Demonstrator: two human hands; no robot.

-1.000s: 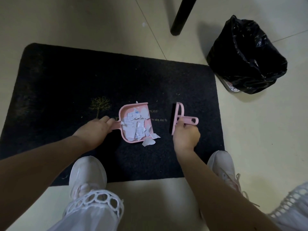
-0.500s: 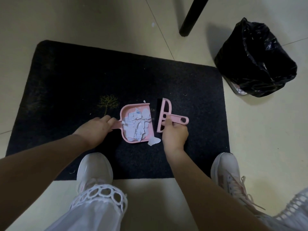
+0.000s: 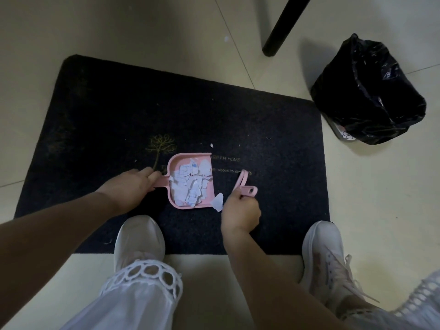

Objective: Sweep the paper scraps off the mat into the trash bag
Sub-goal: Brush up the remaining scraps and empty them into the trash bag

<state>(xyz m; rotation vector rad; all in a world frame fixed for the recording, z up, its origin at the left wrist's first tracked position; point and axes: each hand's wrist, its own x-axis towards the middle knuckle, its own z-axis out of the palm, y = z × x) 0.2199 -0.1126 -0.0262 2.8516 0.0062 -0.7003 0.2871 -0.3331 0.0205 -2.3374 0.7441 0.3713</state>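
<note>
**Scraps heaped in pan, one loose at lip**

Left hand (image 3: pixel 129 186) curled round handle of pink plastic pan (image 3: pixel 190 179), flat on dark napped mat (image 3: pixel 119 110). Right hand (image 3: pixel 240 213) clenched on pink brush (image 3: pixel 242 186), tilted beside pan. Torn white scraps (image 3: pixel 188 184) piled inside; one scrap (image 3: pixel 218 202) at pan's lip. Crinkled glossy black bag (image 3: pixel 369 91) off mat, far right.

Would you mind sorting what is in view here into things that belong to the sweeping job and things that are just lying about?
Part of the job:
- mat
- pink dustpan, held by the left hand
- paper scraps in it, one loose scrap at its open edge
- pink brush, gripped by the right hand
- black trash bag

Just there:
- dark furniture leg
- white shoes
</note>
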